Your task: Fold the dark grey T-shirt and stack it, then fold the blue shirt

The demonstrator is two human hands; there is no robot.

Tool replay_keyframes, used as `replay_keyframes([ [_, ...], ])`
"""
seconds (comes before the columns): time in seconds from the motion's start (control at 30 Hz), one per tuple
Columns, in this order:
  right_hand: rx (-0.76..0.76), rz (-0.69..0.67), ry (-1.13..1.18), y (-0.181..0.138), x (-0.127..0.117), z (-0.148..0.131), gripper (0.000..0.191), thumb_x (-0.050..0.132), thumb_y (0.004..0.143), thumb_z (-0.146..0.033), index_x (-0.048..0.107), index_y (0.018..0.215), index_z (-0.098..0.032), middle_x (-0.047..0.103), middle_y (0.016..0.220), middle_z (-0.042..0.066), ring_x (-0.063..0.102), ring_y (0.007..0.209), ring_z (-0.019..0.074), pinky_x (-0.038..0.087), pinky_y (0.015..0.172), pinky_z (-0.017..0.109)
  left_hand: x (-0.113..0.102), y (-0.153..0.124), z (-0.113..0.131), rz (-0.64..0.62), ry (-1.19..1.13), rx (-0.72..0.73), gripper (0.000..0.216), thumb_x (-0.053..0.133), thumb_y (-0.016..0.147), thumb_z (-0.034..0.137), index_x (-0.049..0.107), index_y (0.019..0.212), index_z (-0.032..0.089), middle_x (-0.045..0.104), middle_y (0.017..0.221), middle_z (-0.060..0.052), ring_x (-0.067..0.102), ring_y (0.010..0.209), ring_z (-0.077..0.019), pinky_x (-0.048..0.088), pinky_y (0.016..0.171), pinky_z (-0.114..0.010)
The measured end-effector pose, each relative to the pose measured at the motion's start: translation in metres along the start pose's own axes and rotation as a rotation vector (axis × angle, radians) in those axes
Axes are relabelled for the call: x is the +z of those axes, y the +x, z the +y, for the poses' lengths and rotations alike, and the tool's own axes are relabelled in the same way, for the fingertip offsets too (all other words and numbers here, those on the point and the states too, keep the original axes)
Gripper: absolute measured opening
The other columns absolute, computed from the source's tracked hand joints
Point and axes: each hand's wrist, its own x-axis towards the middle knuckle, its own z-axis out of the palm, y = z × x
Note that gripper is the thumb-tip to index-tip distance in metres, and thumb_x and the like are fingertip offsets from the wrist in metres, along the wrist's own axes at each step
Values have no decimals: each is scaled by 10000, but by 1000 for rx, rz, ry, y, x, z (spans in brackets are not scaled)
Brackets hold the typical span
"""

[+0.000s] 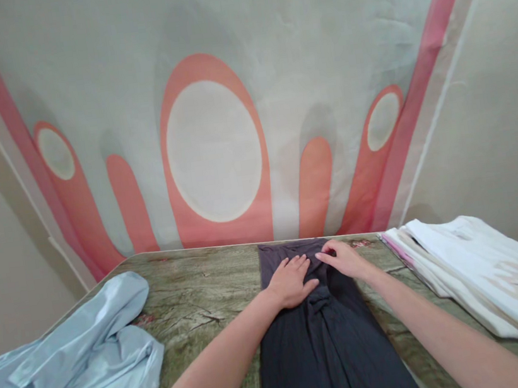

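Observation:
A dark grey garment (329,344) lies lengthwise down the middle of the table, from the far edge towards me. My left hand (292,280) rests flat on its upper part, fingers stretched out and slightly apart. My right hand (342,258) lies on the cloth beside it, near the far edge, with its fingers together and bent down onto a fold of the fabric. Whether it pinches the cloth I cannot make out. The fabric bunches into small creases just below both hands.
A crumpled light blue garment (66,365) lies at the table's left end. A stack of folded white clothes with a pink print (484,272) sits at the right. The table (195,291) has a green marbled top and stands against a wall with pink shapes.

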Motion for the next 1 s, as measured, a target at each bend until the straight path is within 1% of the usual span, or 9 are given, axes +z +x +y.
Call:
replay_keyframes([
  [0.17, 202, 51, -110, -4, 4, -3, 124, 514, 797, -326, 516, 795, -203, 591, 654, 9, 555, 604, 161, 402, 575, 262, 2, 1, 0, 17, 0, -25, 635, 212, 884, 575, 316, 1363, 171, 317, 1413, -98, 269, 1305, -219, 169, 1062, -388],
  [0.27, 250, 98, -201, -10, 2, -2, 140, 540, 770, -265, 521, 891, -198, 602, 737, 46, 572, 670, 200, 415, 602, 301, -3, -1, 3, 41, 14, -34, 578, 223, 904, 530, 283, 1377, 204, 283, 1431, -83, 237, 1319, -207, 158, 1067, -398],
  [0.33, 196, 137, -246, -17, -3, -4, 177, 523, 777, -237, 523, 948, -194, 603, 861, 72, 580, 749, 211, 438, 649, 323, -11, -7, 8, 75, 26, -28, 523, 239, 921, 470, 267, 1382, 224, 237, 1450, -69, 189, 1336, -200, 133, 1075, -408],
  [0.43, -44, 126, -238, -38, -14, -19, 200, 463, 802, -174, 544, 984, -193, 577, 1003, 83, 554, 925, 212, 437, 813, 355, -28, -24, 21, 50, -19, 29, 469, 246, 936, 396, 284, 1374, 231, 224, 1455, -61, 168, 1342, -194, 126, 1080, -416],
  [0.57, -315, -113, -109, -94, -32, -48, 312, 378, 832, -112, 570, 1056, -213, 574, 1090, 73, 527, 1023, 191, 420, 902, 368, -61, -68, 49, -169, -210, 211, 426, 296, 931, 357, 347, 1343, 264, 336, 1407, -48, 287, 1301, -179, 178, 1074, -401],
  [0.67, -373, -259, -79, -151, -56, -65, 358, 389, 829, -104, 579, 1099, -243, 576, 1159, 61, 523, 1065, 189, 422, 926, 369, -90, -114, 70, -214, -286, 243, 422, 356, 915, 291, 353, 1337, 295, 325, 1413, -23, 279, 1305, -180, 148, 1084, -419],
  [0.77, -402, -362, -86, -207, -87, -75, 433, 409, 818, -87, 564, 1161, -301, 571, 1209, 36, 519, 1107, 189, 421, 950, 365, -115, -165, 86, -301, -302, 260, 455, 433, 869, 233, 384, 1318, 293, 406, 1367, -18, 355, 1264, -177, 203, 1076, -393],
  [0.9, -452, -511, -103, -258, -122, -94, 595, 480, 789, -79, 414, 1305, -367, 512, 1278, 6, 492, 1158, 204, 412, 987, 358, -132, -221, 104, -402, -259, 313, 510, 487, 807, 152, 418, 1290, 301, 461, 1324, -12, 403, 1231, -178, 212, 1079, -371],
  [1.0, -511, -603, -93, -273, -135, -120, 670, 482, 792, -70, 296, 1354, -384, 488, 1279, -4, 493, 1151, 210, 433, 980, 352, -137, -241, 122, -413, -248, 369, 488, 468, 845, 159, 402, 1307, 299, 460, 1320, -28, 424, 1217, -188, 214, 1083, -384],
])
